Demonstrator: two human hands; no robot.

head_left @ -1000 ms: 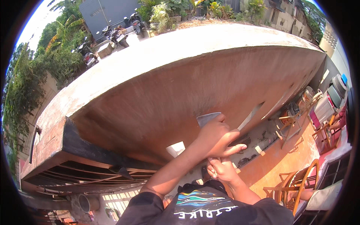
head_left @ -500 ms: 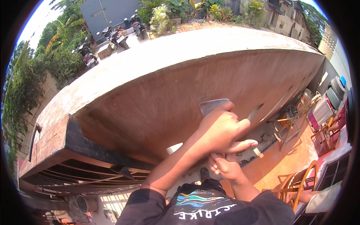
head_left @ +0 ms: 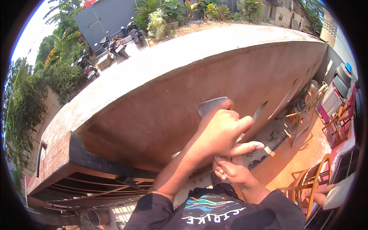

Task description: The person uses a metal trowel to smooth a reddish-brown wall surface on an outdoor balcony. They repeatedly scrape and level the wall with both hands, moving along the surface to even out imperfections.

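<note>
My left hand (head_left: 224, 126) reaches out to the brownish plastered wall (head_left: 165, 96), its fingers around a flat grey metal scraper (head_left: 209, 105). The scraper's wide blade shows past the knuckles, at the wall face; the handle is hidden. One finger is bent and the thumb sticks out to the right. Just below the left hand is my right hand (head_left: 232, 170), its fingers curled closed. What they hold, if anything, is hidden.
A dark metal grille (head_left: 103, 184) sits lower left, beside the wall's corner. At right are wooden chairs (head_left: 312, 182), a bucket (head_left: 313, 87), stacked containers (head_left: 341, 82) and part of another person (head_left: 320, 195). Motorbikes (head_left: 115, 48) stand beyond the wall's pale top.
The scraper and my left hand have shifted slightly left along the wall. The whole view has tilted a little. A white object behind my left forearm is now mostly covered.
</note>
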